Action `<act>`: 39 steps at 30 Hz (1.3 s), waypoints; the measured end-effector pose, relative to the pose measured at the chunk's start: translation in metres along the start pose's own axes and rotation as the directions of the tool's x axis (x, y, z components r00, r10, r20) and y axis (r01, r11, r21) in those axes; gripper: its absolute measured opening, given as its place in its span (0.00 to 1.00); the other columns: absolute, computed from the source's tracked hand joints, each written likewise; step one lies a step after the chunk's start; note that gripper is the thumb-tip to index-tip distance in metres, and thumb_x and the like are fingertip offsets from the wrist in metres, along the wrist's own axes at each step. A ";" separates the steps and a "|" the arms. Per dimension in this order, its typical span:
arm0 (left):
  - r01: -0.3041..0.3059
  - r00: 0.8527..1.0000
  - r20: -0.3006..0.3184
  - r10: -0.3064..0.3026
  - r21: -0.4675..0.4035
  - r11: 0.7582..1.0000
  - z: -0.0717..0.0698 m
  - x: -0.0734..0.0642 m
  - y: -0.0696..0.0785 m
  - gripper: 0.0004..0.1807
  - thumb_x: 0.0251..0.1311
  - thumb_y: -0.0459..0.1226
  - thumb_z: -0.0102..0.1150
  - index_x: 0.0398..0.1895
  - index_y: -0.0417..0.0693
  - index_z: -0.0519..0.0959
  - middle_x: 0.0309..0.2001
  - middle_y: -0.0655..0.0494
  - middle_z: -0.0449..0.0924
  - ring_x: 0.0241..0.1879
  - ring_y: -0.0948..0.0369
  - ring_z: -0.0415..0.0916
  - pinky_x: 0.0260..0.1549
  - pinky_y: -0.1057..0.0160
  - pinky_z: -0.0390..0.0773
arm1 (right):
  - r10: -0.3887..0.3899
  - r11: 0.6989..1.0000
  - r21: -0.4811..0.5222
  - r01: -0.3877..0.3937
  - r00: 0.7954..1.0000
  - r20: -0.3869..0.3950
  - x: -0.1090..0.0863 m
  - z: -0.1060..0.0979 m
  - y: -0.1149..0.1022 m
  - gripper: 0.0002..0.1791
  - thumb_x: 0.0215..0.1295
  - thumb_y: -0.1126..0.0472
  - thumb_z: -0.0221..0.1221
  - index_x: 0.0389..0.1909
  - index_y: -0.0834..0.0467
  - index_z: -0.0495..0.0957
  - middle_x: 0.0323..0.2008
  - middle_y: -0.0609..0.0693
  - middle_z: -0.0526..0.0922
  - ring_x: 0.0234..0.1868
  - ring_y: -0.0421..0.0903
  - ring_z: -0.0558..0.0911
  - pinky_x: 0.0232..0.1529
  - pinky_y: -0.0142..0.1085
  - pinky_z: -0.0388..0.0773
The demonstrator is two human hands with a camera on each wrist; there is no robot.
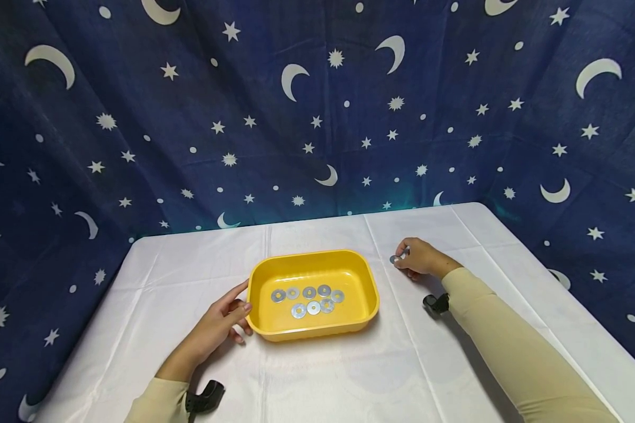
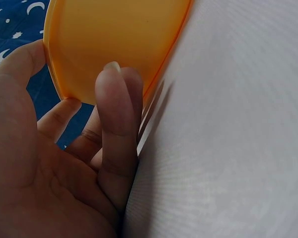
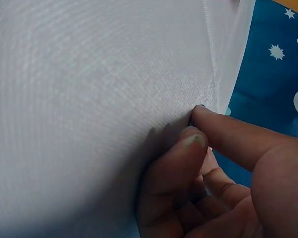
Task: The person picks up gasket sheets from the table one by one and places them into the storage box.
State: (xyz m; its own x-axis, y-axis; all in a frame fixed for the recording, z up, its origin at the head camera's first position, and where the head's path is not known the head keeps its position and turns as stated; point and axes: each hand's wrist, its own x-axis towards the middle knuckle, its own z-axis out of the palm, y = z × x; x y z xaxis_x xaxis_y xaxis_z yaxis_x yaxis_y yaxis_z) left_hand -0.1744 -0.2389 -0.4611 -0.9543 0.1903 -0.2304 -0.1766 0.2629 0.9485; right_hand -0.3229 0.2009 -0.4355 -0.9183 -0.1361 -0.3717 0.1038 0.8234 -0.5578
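Note:
A yellow tray (image 1: 312,332) stands on the white-covered table with several flat metal washers (image 1: 313,307) lying on its floor. My left hand (image 1: 219,323) holds the tray's left end, thumb on the rim and other fingers by the outer wall; the left wrist view shows fingertips against the yellow wall (image 2: 114,34). To the right of the tray, my right hand (image 1: 420,258) is low over the cloth, thumb and forefinger pinching a metal washer (image 1: 394,259). A second grey edge shows between those fingers. In the right wrist view the fingers mostly hide what they pinch.
White cloth (image 1: 328,382) with fold creases covers the table. A dark blue curtain (image 1: 317,147) with moons and stars hangs behind and at both sides. Black wrist devices (image 1: 206,398) are worn on both forearms.

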 end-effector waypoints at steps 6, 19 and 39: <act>-0.007 1.000 0.010 0.007 0.000 1.000 0.001 0.000 0.002 0.32 0.62 0.47 0.52 0.68 0.68 0.55 0.43 0.41 0.70 0.30 0.52 0.78 0.24 0.58 0.82 | -0.044 0.999 -0.005 0.044 0.999 -0.025 -0.004 0.000 -0.001 0.18 0.57 0.60 0.62 0.43 0.62 0.66 0.21 0.52 0.71 0.16 0.43 0.72 0.19 0.33 0.75; -0.001 1.000 0.000 0.001 -0.004 1.000 -0.002 0.001 -0.003 0.32 0.63 0.47 0.52 0.69 0.69 0.54 0.42 0.42 0.70 0.29 0.52 0.78 0.24 0.58 0.82 | -0.119 0.993 -0.023 0.117 0.990 -0.074 -0.010 0.003 -0.003 0.14 0.58 0.64 0.59 0.42 0.58 0.65 0.25 0.52 0.69 0.19 0.44 0.73 0.22 0.32 0.73; 0.006 1.000 -0.002 -0.006 0.019 1.000 0.000 -0.001 0.000 0.32 0.63 0.48 0.51 0.69 0.69 0.53 0.40 0.44 0.71 0.29 0.53 0.78 0.25 0.58 0.82 | -0.222 0.974 0.034 0.226 0.970 -0.098 -0.033 0.005 -0.015 0.10 0.61 0.69 0.53 0.41 0.57 0.68 0.29 0.55 0.72 0.21 0.45 0.74 0.22 0.33 0.76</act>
State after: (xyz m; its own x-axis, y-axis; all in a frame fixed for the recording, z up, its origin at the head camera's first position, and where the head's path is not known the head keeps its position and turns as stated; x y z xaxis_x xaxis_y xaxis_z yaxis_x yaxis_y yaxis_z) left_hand -0.1735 -0.2388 -0.4611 -0.9537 0.1871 -0.2353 -0.1772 0.2824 0.9428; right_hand -0.2920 0.1900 -0.4182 -0.9513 -0.2607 -0.1646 -0.0934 0.7525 -0.6520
